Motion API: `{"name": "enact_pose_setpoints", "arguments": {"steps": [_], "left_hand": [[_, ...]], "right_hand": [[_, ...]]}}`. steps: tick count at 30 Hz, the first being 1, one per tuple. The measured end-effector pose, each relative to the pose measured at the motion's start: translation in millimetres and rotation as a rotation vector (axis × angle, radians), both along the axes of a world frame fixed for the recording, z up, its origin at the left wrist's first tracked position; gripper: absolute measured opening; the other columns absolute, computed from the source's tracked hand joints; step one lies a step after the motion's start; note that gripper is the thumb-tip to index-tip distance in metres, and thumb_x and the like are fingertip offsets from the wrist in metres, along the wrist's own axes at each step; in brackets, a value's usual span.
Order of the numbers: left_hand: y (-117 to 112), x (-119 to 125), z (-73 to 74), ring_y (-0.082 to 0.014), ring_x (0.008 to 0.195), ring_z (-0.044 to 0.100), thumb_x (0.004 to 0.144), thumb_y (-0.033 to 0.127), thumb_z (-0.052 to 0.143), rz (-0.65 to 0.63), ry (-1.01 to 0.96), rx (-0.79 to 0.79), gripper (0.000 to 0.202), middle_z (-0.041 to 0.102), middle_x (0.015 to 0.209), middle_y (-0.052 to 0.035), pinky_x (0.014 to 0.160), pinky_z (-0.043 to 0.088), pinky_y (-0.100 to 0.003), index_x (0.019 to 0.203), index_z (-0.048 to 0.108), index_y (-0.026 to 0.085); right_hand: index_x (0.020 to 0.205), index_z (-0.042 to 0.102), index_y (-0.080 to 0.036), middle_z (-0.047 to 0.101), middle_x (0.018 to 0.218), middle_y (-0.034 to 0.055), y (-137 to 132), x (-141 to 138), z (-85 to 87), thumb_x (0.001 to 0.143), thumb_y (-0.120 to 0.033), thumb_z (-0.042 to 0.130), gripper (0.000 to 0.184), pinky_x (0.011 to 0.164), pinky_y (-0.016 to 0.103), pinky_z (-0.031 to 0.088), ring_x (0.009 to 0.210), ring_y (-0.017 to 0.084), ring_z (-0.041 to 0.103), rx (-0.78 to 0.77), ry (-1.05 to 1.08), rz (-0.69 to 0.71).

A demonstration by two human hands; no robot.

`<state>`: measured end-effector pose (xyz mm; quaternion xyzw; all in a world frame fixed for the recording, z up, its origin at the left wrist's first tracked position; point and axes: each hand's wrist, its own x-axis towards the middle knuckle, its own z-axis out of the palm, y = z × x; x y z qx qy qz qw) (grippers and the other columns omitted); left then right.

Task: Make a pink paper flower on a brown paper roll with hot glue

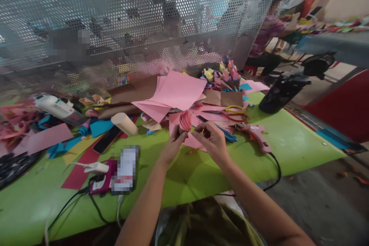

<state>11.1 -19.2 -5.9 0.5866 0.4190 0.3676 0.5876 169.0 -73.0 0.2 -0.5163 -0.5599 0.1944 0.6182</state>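
My left hand [176, 140] pinches a small piece of pleated pink paper [185, 120] from below, its folds fanned upward. Just to the right, my right hand [212, 138] is held with thumb and fingertips drawn together near the paper's lower edge. Whatever those fingertips hold, if anything, is too small to make out. Behind the hands lie large pink paper sheets [180, 90], and scissors with yellow and red handles [235, 113] rest on pink paper. A pink glue gun [256, 134] with a black cord lies right of my right hand.
The green tabletop [300, 138] carries a black tumbler [273, 92], a white bottle [54, 105], a paper roll [124, 123], a dark phone [107, 138], and a lit phone [125, 169] beside a purple power strip [100, 180]. Behind stands a perforated metal panel [115, 4]. Another person [268, 38] sits back right.
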Motion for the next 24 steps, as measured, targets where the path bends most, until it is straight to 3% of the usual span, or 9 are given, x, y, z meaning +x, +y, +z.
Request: {"name": "enact_pose_setpoints", "arguments": {"steps": [14,24], "left_hand": [[-4.7,3.2,9.1,-0.0158,0.092,0.051,0.079,0.053,0.074,-0.112,-0.020,0.012,0.037,0.054,0.088,0.0020,0.088,0.044,-0.027,0.093,0.058,0.022],[5.3,-0.9,-15.1,-0.0141,0.082,0.051,0.076,0.061,0.075,-0.033,-0.148,-0.043,0.043,0.061,0.084,0.0008,0.079,0.042,-0.027,0.090,0.064,0.022]], "right_hand": [[0.077,0.064,-0.021,0.060,0.070,-0.0016,2.5,-1.7,-3.5,0.085,-0.031,0.070,0.014,0.056,0.027,0.034,0.059,0.012,0.045,-0.048,0.069,0.022],[0.081,0.065,-0.021,0.055,0.070,-0.0031,4.4,-0.6,-7.1,0.078,-0.037,0.077,0.021,0.053,0.026,0.031,0.057,0.011,0.039,-0.134,0.211,0.072]]}}
